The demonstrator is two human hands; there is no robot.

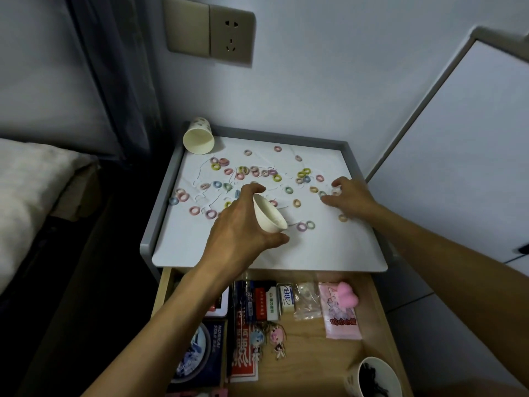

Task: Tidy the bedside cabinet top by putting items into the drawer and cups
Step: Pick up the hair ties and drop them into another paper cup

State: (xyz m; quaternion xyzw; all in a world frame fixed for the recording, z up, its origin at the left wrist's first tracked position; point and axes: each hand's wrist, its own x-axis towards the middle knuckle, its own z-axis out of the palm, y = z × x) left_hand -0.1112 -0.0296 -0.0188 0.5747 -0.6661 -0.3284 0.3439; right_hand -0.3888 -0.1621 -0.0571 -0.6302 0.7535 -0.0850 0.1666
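Note:
My left hand (243,227) grips a white paper cup (269,214) tipped on its side over the middle of the white cabinet top (329,247). Several small pastel hair rings (243,170) lie scattered across the top. My right hand (350,197) reaches to the right side of the top, its fingers curled around a few rings there. A second paper cup (199,140) lies tilted at the back left corner. Below the top, the wooden drawer (315,348) stands open.
The drawer holds boxes, an eraser, two figure keychains (267,339), a pink packet (342,313) and a cup of dark items (373,378) at the front right. A bed (34,190) lies to the left. The wall with a socket (232,37) is behind.

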